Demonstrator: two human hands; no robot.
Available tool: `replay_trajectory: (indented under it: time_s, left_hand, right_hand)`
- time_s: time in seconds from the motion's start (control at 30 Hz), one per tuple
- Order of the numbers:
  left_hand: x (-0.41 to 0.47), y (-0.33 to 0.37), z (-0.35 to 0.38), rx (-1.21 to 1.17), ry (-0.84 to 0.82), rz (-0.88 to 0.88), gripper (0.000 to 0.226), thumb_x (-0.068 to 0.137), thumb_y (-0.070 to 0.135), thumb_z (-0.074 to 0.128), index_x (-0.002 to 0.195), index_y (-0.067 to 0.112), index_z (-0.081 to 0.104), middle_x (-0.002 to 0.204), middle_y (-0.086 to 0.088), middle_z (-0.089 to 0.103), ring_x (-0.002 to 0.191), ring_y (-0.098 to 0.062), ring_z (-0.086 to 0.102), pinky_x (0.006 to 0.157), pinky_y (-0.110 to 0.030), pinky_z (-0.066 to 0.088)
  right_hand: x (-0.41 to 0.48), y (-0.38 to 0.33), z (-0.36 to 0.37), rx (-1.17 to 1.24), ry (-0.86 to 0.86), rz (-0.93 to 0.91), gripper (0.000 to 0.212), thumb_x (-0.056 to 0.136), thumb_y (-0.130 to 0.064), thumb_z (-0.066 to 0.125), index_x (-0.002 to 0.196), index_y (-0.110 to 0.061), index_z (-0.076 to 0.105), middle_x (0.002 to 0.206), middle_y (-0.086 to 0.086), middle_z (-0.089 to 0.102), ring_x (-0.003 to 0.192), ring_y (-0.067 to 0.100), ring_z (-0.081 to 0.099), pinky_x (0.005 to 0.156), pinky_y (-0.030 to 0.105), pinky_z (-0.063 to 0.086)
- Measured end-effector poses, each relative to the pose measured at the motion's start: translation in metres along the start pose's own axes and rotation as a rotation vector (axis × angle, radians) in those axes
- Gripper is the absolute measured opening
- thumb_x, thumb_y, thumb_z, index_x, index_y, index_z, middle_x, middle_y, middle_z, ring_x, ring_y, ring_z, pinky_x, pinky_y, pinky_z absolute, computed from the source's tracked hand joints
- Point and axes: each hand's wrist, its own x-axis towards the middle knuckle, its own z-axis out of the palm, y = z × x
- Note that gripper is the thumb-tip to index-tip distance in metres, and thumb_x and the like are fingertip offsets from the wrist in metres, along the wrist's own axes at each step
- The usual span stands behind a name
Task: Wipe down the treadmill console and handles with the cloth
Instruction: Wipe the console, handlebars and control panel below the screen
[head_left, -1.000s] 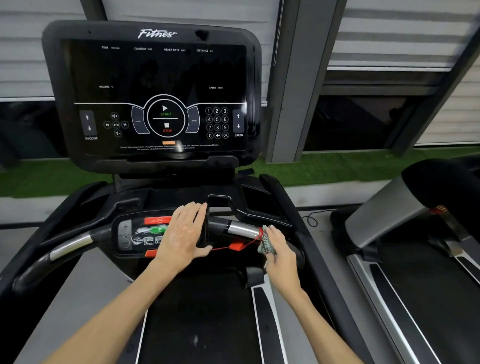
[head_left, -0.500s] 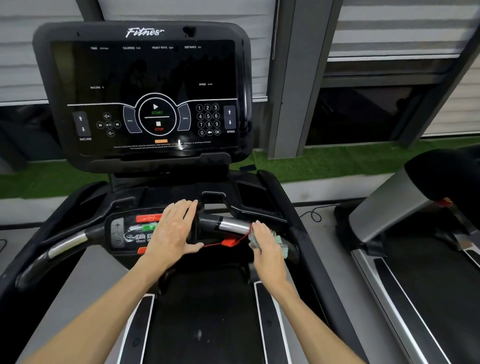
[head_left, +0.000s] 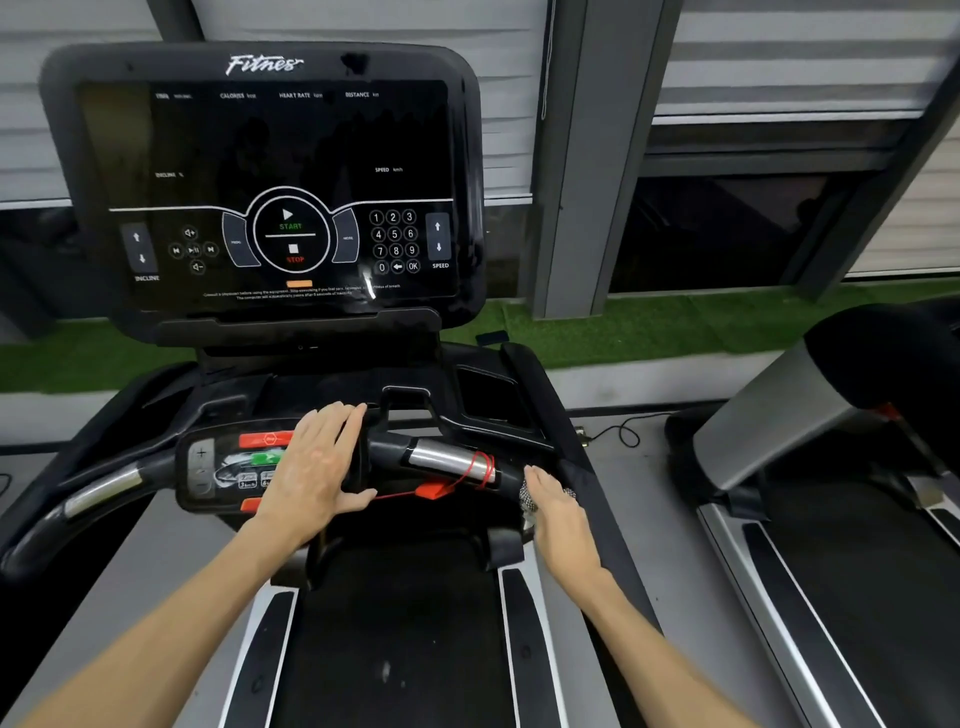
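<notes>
Progress looks partial. Right of centre, our right hand (head_left: 558, 512) presses the bunched cloth (head_left: 529, 496) against the right handle (head_left: 462, 465). Our left hand (head_left: 317, 470) lies spread flat on the lower control panel (head_left: 218, 467). We judge the console screen (head_left: 270, 182), upper left, and the left handle (head_left: 88, 493) as possibly outstanding; cleanliness cannot be told.

A second treadmill (head_left: 810, 499) stands well to the right of the hands. Beyond them, a strip of green artificial turf (head_left: 649, 332) runs below a grey pillar (head_left: 582, 156) and shuttered windows (head_left: 779, 57).
</notes>
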Motion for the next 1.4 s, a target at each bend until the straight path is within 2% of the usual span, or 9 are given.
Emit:
replay_trajectory:
  time_s: [0.13,0.3,0.4,0.5,0.57,0.73,0.93,1.23,1.4]
  left_hand:
    - [0.0,0.001,0.0,0.008,0.012,-0.006,0.114,0.053,0.048,0.091,0.14,-0.005,0.04,0.128,-0.019,0.051,0.123,-0.036,0.05,0.109,-0.05,0.038]
    - [0.001,0.003,-0.005,0.052,-0.033,-0.015,0.116,0.053,0.056,0.088,0.14,-0.005,0.043,0.128,-0.02,0.054,0.124,-0.036,0.052,0.108,-0.049,0.042]
    - [0.002,0.004,-0.008,0.029,-0.055,-0.023,0.115,0.064,0.066,0.076,0.147,-0.003,0.034,0.14,-0.018,0.048,0.135,-0.033,0.042,0.117,-0.046,0.03]
    - [0.004,0.005,-0.016,-0.12,-0.085,-0.061,0.119,0.066,0.082,0.048,0.151,0.002,0.026,0.152,-0.014,0.036,0.147,-0.031,0.025,0.121,-0.04,0.01]
    - [0.005,0.01,-0.026,-0.316,-0.056,-0.072,0.125,0.062,0.093,0.034,0.151,0.007,0.029,0.154,-0.008,0.036,0.148,-0.026,0.021,0.119,-0.034,0.005]
    - [0.007,0.024,-0.056,-0.881,0.104,-0.261,0.082,0.071,0.059,0.074,0.139,0.022,0.05,0.126,0.011,0.059,0.116,-0.003,0.053,0.102,-0.026,0.044]
    - [-0.002,0.017,-0.073,-1.12,0.219,-0.398,0.034,0.081,0.028,0.079,0.111,0.023,0.064,0.1,0.01,0.068,0.086,-0.003,0.065,0.072,-0.017,0.053]
    - [-0.026,-0.043,-0.076,-1.435,0.146,-0.549,0.025,0.086,0.022,0.074,0.109,0.02,0.063,0.09,0.002,0.076,0.084,-0.013,0.073,0.079,-0.038,0.06]
    - [-0.045,-0.071,-0.066,-1.221,0.157,-0.429,0.027,0.082,0.035,0.076,0.105,0.027,0.063,0.096,0.009,0.069,0.084,-0.001,0.065,0.075,-0.018,0.053]
  right_hand:
    - [0.011,-0.029,-0.004,0.043,0.039,-0.119,0.059,0.085,0.016,0.045,0.139,-0.007,0.047,0.144,0.01,0.047,0.126,0.021,0.048,0.11,0.032,0.036]
    - [0.034,-0.073,-0.026,0.174,0.004,-0.148,0.032,0.084,0.008,0.047,0.108,-0.008,0.06,0.091,-0.006,0.054,0.079,0.011,0.047,0.076,0.025,0.045]
    - [0.045,-0.097,-0.046,0.299,0.002,-0.146,0.031,0.089,-0.001,0.054,0.117,-0.009,0.064,0.098,0.003,0.068,0.092,0.018,0.063,0.086,0.032,0.052]
    - [0.055,-0.129,-0.064,0.462,0.005,-0.138,0.036,0.091,-0.009,0.063,0.126,-0.009,0.061,0.111,-0.002,0.066,0.099,-0.002,0.056,0.085,0.0,0.038]
    - [0.06,-0.148,-0.068,0.597,-0.005,-0.117,0.039,0.09,-0.016,0.065,0.129,-0.013,0.058,0.112,-0.009,0.063,0.098,-0.006,0.055,0.085,0.001,0.039]
    - [0.063,-0.182,-0.063,0.887,-0.059,0.014,0.029,0.091,-0.025,0.064,0.118,-0.016,0.054,0.105,0.0,0.067,0.089,0.005,0.067,0.074,0.023,0.057]
    - [0.056,-0.218,-0.041,1.058,-0.204,0.117,0.022,0.094,-0.028,0.06,0.11,-0.014,0.053,0.103,0.011,0.071,0.093,0.023,0.07,0.082,0.044,0.058]
    - [0.028,-0.25,-0.017,0.908,-0.374,-0.107,0.064,0.082,-0.004,0.073,0.135,-0.027,0.045,0.119,0.002,0.067,0.105,0.015,0.067,0.082,0.03,0.056]
    - [0.015,-0.258,0.006,0.682,-0.159,-0.129,0.047,0.086,-0.013,0.07,0.129,-0.023,0.054,0.115,-0.005,0.067,0.103,0.005,0.064,0.086,0.026,0.054]
